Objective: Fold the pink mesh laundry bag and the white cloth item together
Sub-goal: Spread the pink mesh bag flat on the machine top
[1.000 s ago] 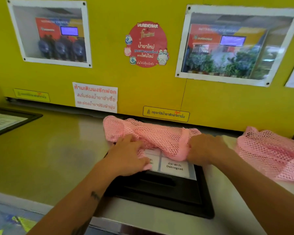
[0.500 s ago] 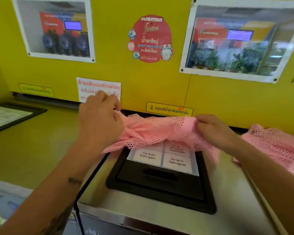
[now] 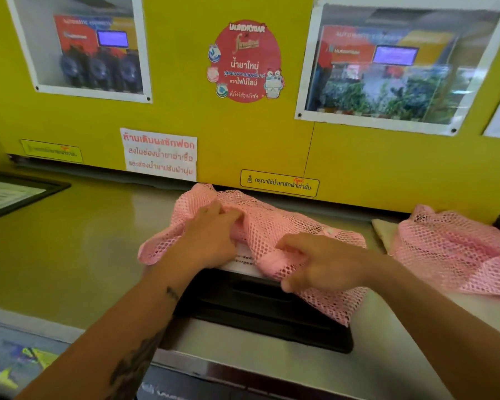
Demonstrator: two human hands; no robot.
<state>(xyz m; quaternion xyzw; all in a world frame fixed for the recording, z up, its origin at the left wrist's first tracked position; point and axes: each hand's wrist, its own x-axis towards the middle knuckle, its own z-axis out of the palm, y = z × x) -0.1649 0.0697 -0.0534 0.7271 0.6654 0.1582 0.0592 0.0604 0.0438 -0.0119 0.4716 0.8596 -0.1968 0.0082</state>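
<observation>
A pink mesh laundry bag (image 3: pixel 274 223) lies rumpled across the back of a black detergent lid (image 3: pixel 260 310) on the steel machine top. My left hand (image 3: pixel 211 235) presses on its left-centre part, fingers curled into the mesh. My right hand (image 3: pixel 318 264) pinches the bag's front right part, where the mesh hangs over the lid. A white cloth item (image 3: pixel 383 228) peeks out at the right, mostly hidden under a second pink mesh bag (image 3: pixel 456 249).
A yellow wall panel (image 3: pixel 243 145) with stickers and framed posters rises directly behind the bags. Another black-framed lid (image 3: pixel 15 194) sits at the far left. The steel top (image 3: pixel 78 241) stretches left; its front edge is near my forearms.
Both hands had lifted the bag off the lid half a second ago; now it is back down and spread wider, with my hands lower and nearer to me.
</observation>
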